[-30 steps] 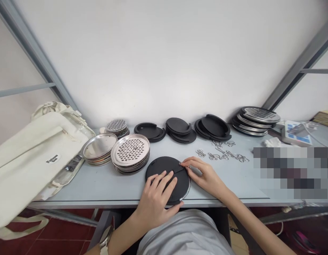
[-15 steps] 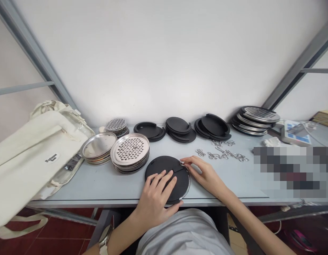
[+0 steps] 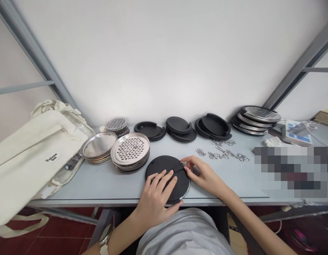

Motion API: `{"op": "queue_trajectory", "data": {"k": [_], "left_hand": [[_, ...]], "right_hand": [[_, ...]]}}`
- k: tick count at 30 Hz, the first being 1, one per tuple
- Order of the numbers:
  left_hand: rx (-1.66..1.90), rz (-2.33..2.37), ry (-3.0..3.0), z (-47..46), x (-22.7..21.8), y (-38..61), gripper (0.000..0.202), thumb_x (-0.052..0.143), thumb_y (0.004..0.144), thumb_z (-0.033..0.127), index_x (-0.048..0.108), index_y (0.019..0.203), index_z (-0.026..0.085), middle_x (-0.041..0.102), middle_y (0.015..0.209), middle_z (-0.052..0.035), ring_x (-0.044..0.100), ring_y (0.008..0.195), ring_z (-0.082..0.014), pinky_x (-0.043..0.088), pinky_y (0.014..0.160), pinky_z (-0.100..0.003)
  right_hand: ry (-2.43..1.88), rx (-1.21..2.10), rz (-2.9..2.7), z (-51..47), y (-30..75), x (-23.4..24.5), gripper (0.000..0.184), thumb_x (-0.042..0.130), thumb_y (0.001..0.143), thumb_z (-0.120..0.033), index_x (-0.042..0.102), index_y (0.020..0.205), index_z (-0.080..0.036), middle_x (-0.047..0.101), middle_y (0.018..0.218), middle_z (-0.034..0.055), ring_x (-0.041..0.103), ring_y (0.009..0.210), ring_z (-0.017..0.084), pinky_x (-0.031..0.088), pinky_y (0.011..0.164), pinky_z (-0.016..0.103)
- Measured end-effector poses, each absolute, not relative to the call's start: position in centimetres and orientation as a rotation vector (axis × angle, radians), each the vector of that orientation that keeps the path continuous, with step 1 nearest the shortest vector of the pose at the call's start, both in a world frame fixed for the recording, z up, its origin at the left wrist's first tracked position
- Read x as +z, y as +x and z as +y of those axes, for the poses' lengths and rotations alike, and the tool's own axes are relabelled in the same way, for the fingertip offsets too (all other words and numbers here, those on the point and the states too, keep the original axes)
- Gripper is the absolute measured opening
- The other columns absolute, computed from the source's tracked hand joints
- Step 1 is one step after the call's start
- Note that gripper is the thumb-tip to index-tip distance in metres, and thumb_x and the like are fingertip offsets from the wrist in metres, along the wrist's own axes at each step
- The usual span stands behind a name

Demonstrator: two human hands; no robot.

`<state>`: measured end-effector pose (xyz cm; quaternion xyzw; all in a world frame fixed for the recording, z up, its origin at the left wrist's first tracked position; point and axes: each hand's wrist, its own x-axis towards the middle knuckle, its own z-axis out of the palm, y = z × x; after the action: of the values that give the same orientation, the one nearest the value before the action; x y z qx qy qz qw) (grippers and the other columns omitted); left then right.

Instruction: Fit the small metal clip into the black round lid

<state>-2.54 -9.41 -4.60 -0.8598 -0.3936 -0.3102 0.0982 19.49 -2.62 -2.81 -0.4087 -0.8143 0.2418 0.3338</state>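
A black round plastic holder lies face down near the table's front edge, with a strip of shiny metal along its right rim. My left hand is spread over it, fingers pressing on top and thumb against the near rim. At the holder's upper right edge, my right hand pinches a small bent-wire clip between thumb and fingertips. The clip touches the holder beside a straight seam. Several loose wire clips are scattered on the table beyond my right hand.
Stacks of metal grater discs and plain-looking metal discs stand left. Black holders line the wall, with grater-topped holders at the right. A cream bag covers the left end. A blurred patch hides part of the right side.
My right fingers have curled in closer around the wire clip, which has turned at the holder's edge. My left hand and the holder have stayed in place.
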Motion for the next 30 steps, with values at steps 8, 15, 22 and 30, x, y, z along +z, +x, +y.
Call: {"op": "queue_trajectory", "data": {"k": [8,15,22,30], "left_hand": [[-0.922,-1.162,-2.534,-9.43,-4.52,-2.45,0.049,0.058,0.086,0.039,0.055,0.129,0.015,0.056,0.134,-0.0115,0.050,0.123,-0.0264,0.039,0.098,-0.041],[-0.917,-1.166,-2.549,-9.37,-4.63,-2.53,0.049,0.056,0.088,0.040,0.054,0.130,0.015,0.055,0.135,-0.0117,0.049,0.124,-0.0273,0.037,0.099,-0.042],[-0.893,-1.170,-2.538,-9.43,-4.64,-2.56,0.050,0.058,0.087,0.041,0.055,0.130,0.015,0.055,0.134,-0.0122,0.050,0.124,-0.0270,0.039,0.099,-0.042],[-0.911,-1.168,-2.540,-9.39,-4.62,-2.50,0.050,0.057,0.087,0.041,0.055,0.130,0.015,0.055,0.134,-0.0116,0.050,0.123,-0.0270,0.038,0.099,-0.041]], "right_hand": [[-1.052,0.649,-2.115,-2.56,19.64,-2.86,0.017,0.044,0.097,-0.027,0.057,0.106,-0.021,0.061,0.085,0.0040,0.058,0.075,0.017,0.049,0.072,0.032],[-1.029,0.636,-2.126,-2.53,19.51,-2.83,0.022,0.042,0.097,-0.025,0.057,0.114,-0.022,0.061,0.086,0.0039,0.060,0.078,0.018,0.050,0.074,0.032],[-1.026,0.650,-2.131,-2.55,19.56,-2.82,0.024,0.042,0.098,-0.025,0.056,0.117,-0.023,0.061,0.088,0.0044,0.060,0.079,0.018,0.050,0.075,0.032],[-1.013,0.619,-2.151,-2.52,19.63,-2.72,0.029,0.041,0.099,-0.027,0.060,0.121,-0.025,0.061,0.091,0.0055,0.061,0.081,0.019,0.051,0.076,0.032]]}}
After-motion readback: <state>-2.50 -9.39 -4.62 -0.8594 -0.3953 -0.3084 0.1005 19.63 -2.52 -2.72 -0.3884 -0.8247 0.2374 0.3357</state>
